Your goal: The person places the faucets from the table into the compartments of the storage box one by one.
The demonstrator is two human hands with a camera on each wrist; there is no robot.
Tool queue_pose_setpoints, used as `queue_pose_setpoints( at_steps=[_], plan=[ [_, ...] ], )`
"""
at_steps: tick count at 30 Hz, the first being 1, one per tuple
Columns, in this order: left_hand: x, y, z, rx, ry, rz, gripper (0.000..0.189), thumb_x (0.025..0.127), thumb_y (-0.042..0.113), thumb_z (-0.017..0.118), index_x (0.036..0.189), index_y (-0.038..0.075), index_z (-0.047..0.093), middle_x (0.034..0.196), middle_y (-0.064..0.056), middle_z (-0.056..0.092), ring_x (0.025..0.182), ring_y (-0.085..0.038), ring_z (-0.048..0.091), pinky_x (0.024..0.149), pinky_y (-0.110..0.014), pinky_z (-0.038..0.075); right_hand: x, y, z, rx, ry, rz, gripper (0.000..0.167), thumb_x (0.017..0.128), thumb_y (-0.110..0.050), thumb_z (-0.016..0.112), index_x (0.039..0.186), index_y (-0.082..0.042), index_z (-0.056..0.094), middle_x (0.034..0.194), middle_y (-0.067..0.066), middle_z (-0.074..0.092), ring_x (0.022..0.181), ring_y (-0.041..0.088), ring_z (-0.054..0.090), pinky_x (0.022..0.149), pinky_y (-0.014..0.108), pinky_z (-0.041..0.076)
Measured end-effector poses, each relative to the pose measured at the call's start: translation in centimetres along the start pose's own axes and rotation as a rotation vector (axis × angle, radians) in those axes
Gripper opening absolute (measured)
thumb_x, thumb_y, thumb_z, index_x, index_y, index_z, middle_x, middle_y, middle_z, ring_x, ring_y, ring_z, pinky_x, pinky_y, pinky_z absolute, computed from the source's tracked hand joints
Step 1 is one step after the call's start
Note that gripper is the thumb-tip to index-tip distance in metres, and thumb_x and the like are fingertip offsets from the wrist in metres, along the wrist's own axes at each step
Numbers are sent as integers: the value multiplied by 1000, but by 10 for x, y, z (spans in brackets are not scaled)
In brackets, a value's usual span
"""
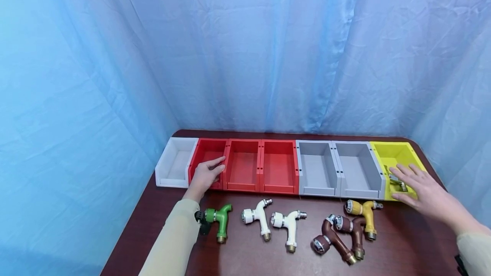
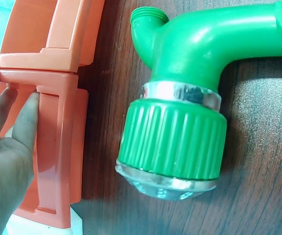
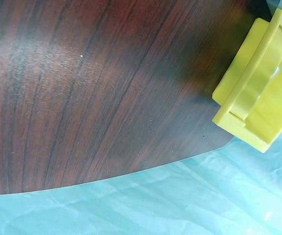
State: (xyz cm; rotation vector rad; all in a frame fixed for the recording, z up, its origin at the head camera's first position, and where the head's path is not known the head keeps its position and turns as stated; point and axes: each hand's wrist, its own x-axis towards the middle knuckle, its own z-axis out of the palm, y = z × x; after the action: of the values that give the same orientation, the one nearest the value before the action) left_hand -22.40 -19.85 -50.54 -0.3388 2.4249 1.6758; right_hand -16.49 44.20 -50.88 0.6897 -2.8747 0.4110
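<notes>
My left hand [image 1: 207,176] reaches into the leftmost red bin [image 1: 209,150], fingertips near the wall it shares with the middle red bin [image 1: 243,161]. Nothing is seen held in its slightly bent fingers [image 2: 25,120]. Just in front of that bin, a green faucet [image 1: 221,220] lies below the left wrist; its ribbed green knob [image 2: 172,139] fills much of the left wrist view. Over the right part of the yellow bin [image 1: 391,148], my right hand [image 1: 426,191] is spread and holds nothing. A metallic faucet [image 1: 397,180] lies inside that bin, partly hidden by the hand.
Two white faucets [image 1: 291,227] lie mid-table. Farther right are two brown faucets [image 1: 333,240], touching or nearly so, and a yellow faucet [image 1: 367,216]. The bins stand in one row at the back: a white bin [image 1: 174,161], red ones, two grey bins [image 1: 354,165] and the yellow one.
</notes>
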Motion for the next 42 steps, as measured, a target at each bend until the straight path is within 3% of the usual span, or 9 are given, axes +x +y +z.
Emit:
queue_pose_setpoints(
  at_steps=[8,19,24,31,39,42],
  plan=[
    [0,0,0,9,2,3,50,97,26,73,144,32,60,149,-10,52,130,-34,51,94,-45,58,-4,-16,0,30,8,-50,94,86,-26,82,163,-17,28,170,12,14,156,40,-4,125,50,-13],
    [1,1,-1,12,-6,-1,53,97,25,72,147,28,58,150,-10,51,131,-34,51,95,-46,58,-7,-34,10,32,16,-107,102,77,-32,89,161,-14,33,172,7,12,156,43,-3,124,48,-15],
    [2,0,0,10,-2,-2,52,96,25,73,146,30,59,149,-10,52,131,-35,51,95,-46,58,-7,-42,16,20,3,-137,104,76,-34,90,161,-15,33,170,13,16,157,35,-8,124,45,-17],
    [2,-1,0,3,-3,-3,52,96,25,73,146,29,59,150,-10,51,132,-35,51,95,-47,58,-8,-52,26,16,-5,-192,103,75,-40,89,159,-14,37,171,11,16,158,27,-9,124,46,-16],
    [2,-1,0,4,-4,-3,53,97,25,72,148,28,57,150,-11,51,132,-35,51,95,-46,58,-13,-61,40,2,21,-248,106,70,-52,88,157,-14,42,168,15,22,157,41,-2,124,47,-15],
    [2,-2,0,5,-5,-3,53,97,25,72,148,27,57,151,-11,51,131,-35,51,95,-46,58,-14,-64,43,11,7,-264,105,70,-53,87,157,-15,43,168,15,23,157,40,-3,124,45,-16]
  ],
)
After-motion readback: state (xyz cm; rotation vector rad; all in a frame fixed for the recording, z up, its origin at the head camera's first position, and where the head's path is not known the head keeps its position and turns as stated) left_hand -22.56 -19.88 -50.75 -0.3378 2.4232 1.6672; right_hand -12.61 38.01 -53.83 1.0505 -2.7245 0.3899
